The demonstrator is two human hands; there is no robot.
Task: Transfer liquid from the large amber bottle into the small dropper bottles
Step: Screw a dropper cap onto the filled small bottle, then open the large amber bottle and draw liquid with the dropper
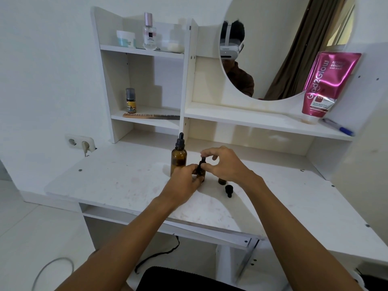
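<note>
The large amber bottle (178,159) stands upright on the white desk (117,181), its black dropper cap on. Just right of it, my left hand (184,181) grips the body of a small amber dropper bottle (202,172). My right hand (224,164) pinches that bottle's black dropper cap (202,161) from above. A second small amber bottle (222,181) stands half hidden under my right hand, with no cap on it. A loose black dropper cap (228,190) lies on the desk in front of it.
Shelves rise behind the desk with a comb (151,116), a small yellow-labelled bottle (130,100), jars and a perfume bottle (149,32). A pink tube (323,85) and a pen (338,127) sit on the right shelf under a round mirror. A wall socket (80,141) is at left.
</note>
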